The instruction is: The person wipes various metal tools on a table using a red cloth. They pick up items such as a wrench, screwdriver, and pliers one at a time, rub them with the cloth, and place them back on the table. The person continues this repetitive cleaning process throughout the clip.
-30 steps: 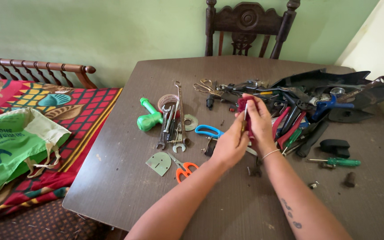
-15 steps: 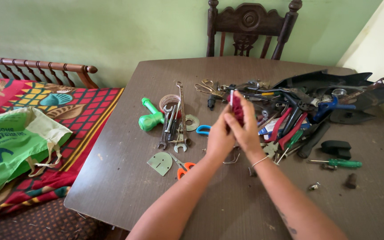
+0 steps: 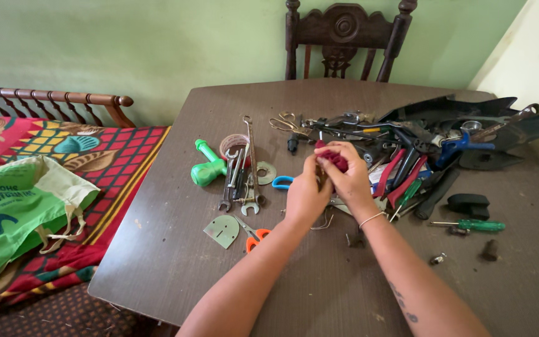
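Note:
Both my hands are raised together over the middle of a brown table (image 3: 176,249). My right hand (image 3: 347,178) grips a dark red handled tool (image 3: 335,159), fingers curled over its top. My left hand (image 3: 304,196) is closed against the same tool from the left, and what it pinches is hidden. Under and behind the hands lies a heap of hand tools (image 3: 407,162) with red, blue and black handles. A blue-handled pair of scissors (image 3: 280,182) shows just left of my left hand.
Left of the hands lie several spanners (image 3: 244,171), a green plastic mallet (image 3: 207,168), a tape roll (image 3: 233,145), orange scissors (image 3: 254,237) and a grey metal plate (image 3: 221,229). A green screwdriver (image 3: 472,224) lies right. A wooden chair (image 3: 342,40) stands behind; a green bag (image 3: 14,212) rests on a patterned bed.
My hands have drawn slightly toward me and lower with the red tool, the fingers closing more tightly around it. The tools on the table have not moved.

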